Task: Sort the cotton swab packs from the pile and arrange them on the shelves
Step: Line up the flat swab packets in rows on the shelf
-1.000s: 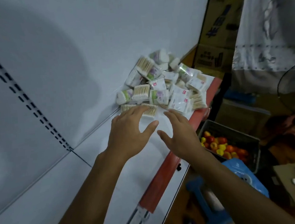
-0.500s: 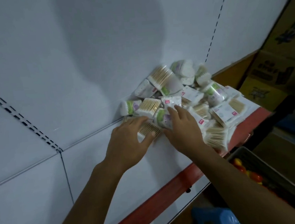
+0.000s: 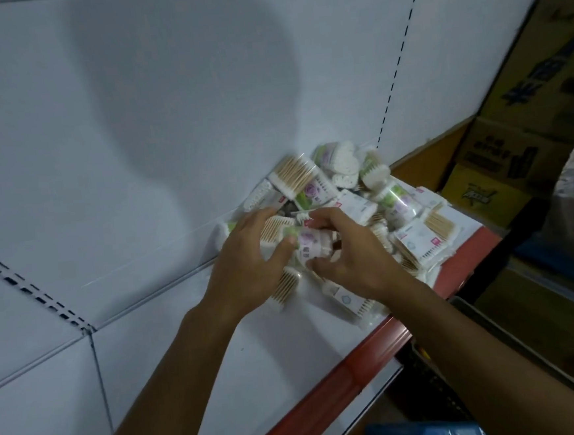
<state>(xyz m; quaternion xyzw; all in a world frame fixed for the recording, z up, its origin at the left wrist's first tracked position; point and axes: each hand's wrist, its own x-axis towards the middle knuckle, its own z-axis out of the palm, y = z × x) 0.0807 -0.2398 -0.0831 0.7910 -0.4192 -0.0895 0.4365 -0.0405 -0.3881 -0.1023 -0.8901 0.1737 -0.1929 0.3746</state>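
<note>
Nearest, a blue plastic item [image 3: 429, 434] sits at the bottom edge, below the shelf's red front strip [image 3: 330, 390]. Two bare forearms reach up over the white shelf [image 3: 173, 356]. Two flat swab packs lie loose on the shelf just under the hands: one [image 3: 285, 284] below the left hand, one [image 3: 349, 301] under the right wrist.

Left hand [image 3: 244, 265] has fingers spread and lightly curled, thumb pressing a small round pack [image 3: 310, 244] with a green and pink label. Right hand [image 3: 350, 250] curls round the same pack from the other side, fingers above, thumb below (both hands grip it together, at the pile's near edge).

Behind them the pile [image 3: 377, 200] of swab packs is heaped against the white back panel [image 3: 167, 106], spreading to the shelf's right end. Farther right, stacked cardboard boxes [image 3: 525, 119], blurred.
</note>
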